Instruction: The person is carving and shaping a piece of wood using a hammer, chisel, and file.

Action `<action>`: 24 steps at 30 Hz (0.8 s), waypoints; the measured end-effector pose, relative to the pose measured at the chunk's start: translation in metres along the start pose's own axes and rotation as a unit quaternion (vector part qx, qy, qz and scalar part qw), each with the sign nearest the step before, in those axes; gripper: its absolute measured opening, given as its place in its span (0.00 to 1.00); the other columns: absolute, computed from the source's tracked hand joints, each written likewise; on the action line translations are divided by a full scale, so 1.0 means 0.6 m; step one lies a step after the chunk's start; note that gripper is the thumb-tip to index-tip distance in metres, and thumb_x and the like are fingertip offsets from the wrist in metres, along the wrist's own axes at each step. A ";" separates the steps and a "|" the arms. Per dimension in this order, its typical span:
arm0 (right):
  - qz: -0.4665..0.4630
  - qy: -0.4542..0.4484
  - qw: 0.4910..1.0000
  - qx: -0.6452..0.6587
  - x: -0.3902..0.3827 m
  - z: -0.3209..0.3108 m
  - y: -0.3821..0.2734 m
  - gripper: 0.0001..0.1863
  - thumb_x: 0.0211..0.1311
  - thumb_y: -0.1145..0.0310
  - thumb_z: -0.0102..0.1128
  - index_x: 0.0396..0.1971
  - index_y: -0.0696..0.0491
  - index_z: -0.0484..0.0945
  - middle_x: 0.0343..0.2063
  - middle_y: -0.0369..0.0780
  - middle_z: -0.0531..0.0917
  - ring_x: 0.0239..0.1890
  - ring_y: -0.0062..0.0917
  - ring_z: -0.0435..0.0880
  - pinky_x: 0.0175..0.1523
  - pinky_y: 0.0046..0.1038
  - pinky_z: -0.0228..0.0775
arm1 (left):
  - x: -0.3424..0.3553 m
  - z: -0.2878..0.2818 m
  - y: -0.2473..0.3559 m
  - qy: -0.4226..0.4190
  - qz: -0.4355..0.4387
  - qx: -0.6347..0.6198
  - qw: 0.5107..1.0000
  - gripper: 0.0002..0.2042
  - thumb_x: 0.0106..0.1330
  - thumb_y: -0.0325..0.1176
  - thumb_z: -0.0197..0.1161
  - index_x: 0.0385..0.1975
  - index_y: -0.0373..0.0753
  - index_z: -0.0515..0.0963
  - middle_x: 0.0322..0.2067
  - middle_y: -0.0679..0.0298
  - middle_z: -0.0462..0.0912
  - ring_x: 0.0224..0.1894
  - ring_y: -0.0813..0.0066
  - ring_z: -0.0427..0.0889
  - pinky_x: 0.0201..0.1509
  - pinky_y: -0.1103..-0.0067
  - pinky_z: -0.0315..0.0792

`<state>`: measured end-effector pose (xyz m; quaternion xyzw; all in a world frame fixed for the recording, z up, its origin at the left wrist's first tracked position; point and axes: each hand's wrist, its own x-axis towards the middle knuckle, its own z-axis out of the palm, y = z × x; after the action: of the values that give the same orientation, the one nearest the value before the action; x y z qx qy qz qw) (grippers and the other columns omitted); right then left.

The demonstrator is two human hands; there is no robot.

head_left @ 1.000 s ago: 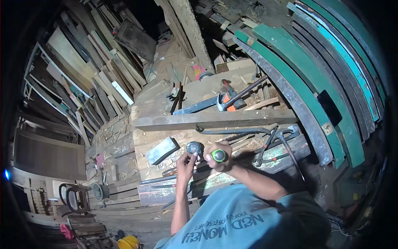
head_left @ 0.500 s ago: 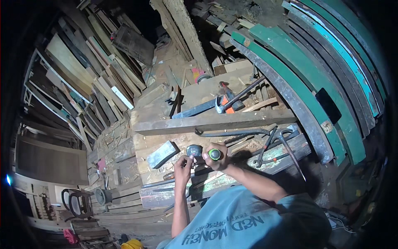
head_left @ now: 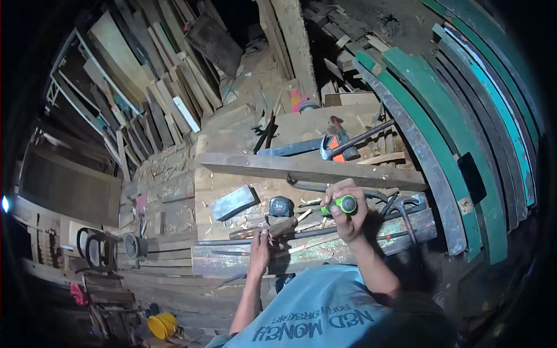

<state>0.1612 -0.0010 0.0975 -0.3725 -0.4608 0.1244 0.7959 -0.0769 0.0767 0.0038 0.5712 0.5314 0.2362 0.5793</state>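
My right hand (head_left: 346, 211) grips a green-and-black cylindrical hand tool (head_left: 347, 204), its end facing up. My left hand (head_left: 261, 246) is lower, its fingers curled beside a wooden-handled tool (head_left: 246, 233) on the bench; what they hold, if anything, is unclear. A black tape measure (head_left: 281, 207) lies between my hands, untouched, with a grey rectangular block (head_left: 232, 203) to its left. A long timber (head_left: 313, 169) crosses the bench (head_left: 217, 136) behind them. Pry bars and pincers (head_left: 394, 205) lie to the right.
A hammer (head_left: 328, 151) and orange tool (head_left: 342, 149) lie beyond the timber. Curved green-painted planks (head_left: 476, 145) crowd the right side. Stacked boards (head_left: 127, 64) fill the back left. A yellow bucket (head_left: 162, 325) sits at lower left, a post (head_left: 296, 46) at the back.
My left hand has left the tape measure and moved down to the wooden-handled tool. My right hand has moved rightward with the green tool, which is more tilted. The view has shifted slightly.
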 end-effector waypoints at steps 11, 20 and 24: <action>0.081 0.053 0.995 -0.038 -0.071 0.030 0.006 0.09 0.55 0.75 0.60 0.35 0.58 0.73 0.21 0.39 0.79 0.24 0.23 0.80 0.32 0.27 0.74 | -0.073 0.035 -0.006 -0.035 0.030 -0.049 0.998 0.18 0.76 0.45 0.48 0.51 0.36 0.71 0.37 0.62 0.78 0.31 0.80 0.72 0.37 0.81 0.68; 0.012 -0.093 0.982 0.165 -0.102 0.057 -0.042 0.25 0.68 0.52 0.53 0.25 0.62 0.71 0.14 0.43 0.74 0.13 0.28 0.72 0.18 0.29 0.67 | -0.108 0.057 -0.025 -0.145 -0.215 -0.407 0.876 0.23 0.68 0.28 0.58 0.60 0.31 0.60 0.49 0.49 0.77 0.51 0.59 0.80 0.55 0.67 0.77; -0.002 -0.159 0.971 0.176 -0.111 0.049 -0.058 0.23 0.67 0.55 0.52 0.24 0.63 0.73 0.16 0.43 0.76 0.15 0.31 0.75 0.21 0.31 0.70 | -0.106 0.057 -0.035 -0.165 -0.259 -0.462 0.832 0.25 0.66 0.25 0.57 0.61 0.29 0.58 0.48 0.49 0.76 0.49 0.62 0.81 0.55 0.72 0.78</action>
<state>0.0957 -0.0468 0.0882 -0.2008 -0.5530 0.2597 0.7658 -0.0744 0.0018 -0.0006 0.1088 0.3854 0.1978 0.8947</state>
